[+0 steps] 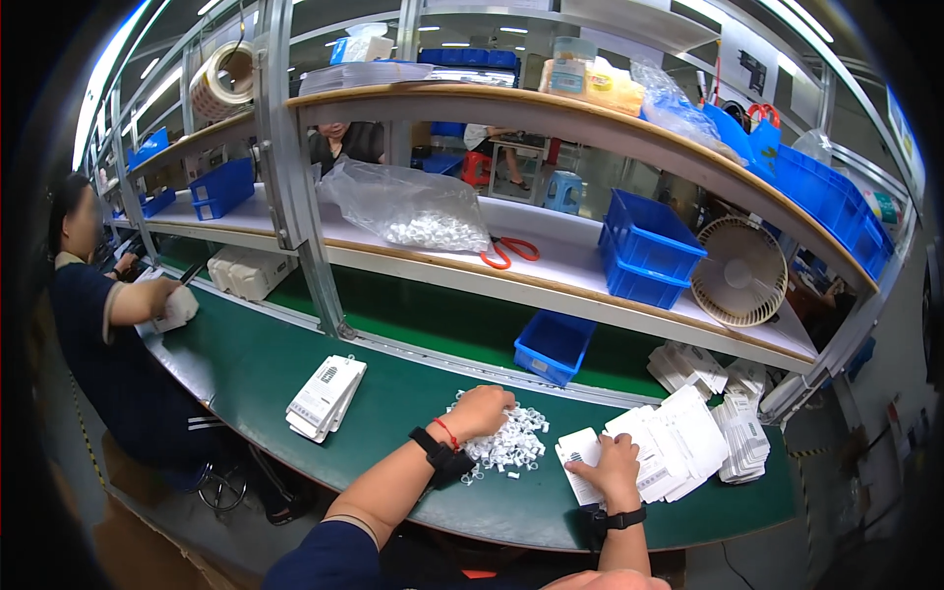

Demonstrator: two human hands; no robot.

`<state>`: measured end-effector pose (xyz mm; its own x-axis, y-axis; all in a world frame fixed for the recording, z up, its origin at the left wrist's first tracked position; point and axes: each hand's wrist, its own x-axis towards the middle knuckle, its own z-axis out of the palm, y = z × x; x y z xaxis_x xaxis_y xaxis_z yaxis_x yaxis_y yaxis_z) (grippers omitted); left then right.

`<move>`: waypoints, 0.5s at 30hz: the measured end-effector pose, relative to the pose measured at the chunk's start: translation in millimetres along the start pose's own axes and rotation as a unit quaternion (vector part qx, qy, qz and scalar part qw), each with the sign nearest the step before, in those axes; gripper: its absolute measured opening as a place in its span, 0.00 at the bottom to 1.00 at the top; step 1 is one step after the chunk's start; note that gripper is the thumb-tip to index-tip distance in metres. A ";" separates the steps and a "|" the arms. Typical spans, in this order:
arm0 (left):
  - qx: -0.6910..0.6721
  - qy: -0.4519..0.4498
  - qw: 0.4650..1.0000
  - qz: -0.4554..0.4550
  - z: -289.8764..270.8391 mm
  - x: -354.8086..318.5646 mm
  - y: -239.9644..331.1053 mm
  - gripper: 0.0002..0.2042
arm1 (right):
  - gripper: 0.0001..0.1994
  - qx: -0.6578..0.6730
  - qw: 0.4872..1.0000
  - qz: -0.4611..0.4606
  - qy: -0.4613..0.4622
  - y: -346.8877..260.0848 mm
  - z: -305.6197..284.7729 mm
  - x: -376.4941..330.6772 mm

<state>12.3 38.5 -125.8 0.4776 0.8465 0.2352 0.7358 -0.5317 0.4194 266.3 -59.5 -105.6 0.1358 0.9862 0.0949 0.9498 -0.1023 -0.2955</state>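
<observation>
My left hand [480,411] reaches into a heap of small white plastic pieces [511,447] on the green table. Its fingers curl down at the heap's far edge, and what lies between the fingertips is hidden. To the right, my right hand [618,466] holds a white printed card [580,450], with the thumb on its near side and the fingers over its right part. Beside that hand spreads a fanned pile of white cards [683,447]. Left of the heap lies a stack of printed white cards [327,398], a small white piece showing at its top end.
More card stacks [744,440] lie at the table's right end. A blue bin [555,346] sits behind the heap. The shelf above holds a bag of white pieces [408,211], red-handled scissors [509,252], blue bins [649,246] and a fan [739,270]. At left, a co-worker [118,324] handles white items.
</observation>
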 end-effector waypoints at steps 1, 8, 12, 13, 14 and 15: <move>-0.001 0.002 1.000 -0.002 -0.7 1.1 1.9 0.08 | 0.39 -0.021 1.000 0.004 -0.003 -4.6 -2.0 -1.4; -0.066 0.042 0.997 -0.009 6.9 4.7 -2.5 0.04 | 0.45 0.049 0.998 0.014 -0.022 3.9 8.8 7.4; -0.060 0.048 0.997 0.003 6.8 8.1 -3.0 0.03 | 0.39 0.086 0.995 0.033 0.025 11.1 8.4 15.1; -0.051 0.032 0.998 -0.008 4.8 6.4 -3.1 0.03 | 0.35 0.093 0.994 0.043 0.049 14.4 9.8 19.4; -0.046 0.041 0.998 -0.007 6.5 4.5 -7.2 0.03 | 0.27 0.118 0.986 -0.001 0.116 13.1 7.8 20.4; -0.045 0.048 0.998 -0.025 8.7 3.2 -8.7 0.03 | 0.22 0.154 0.974 -0.051 0.157 13.7 3.1 25.7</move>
<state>11.6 45.6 -136.4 0.3904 0.8725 0.2940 0.7093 -0.4886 0.5081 281.9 -35.2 -110.2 0.1714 0.8956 0.4106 0.8395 0.0854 -0.5367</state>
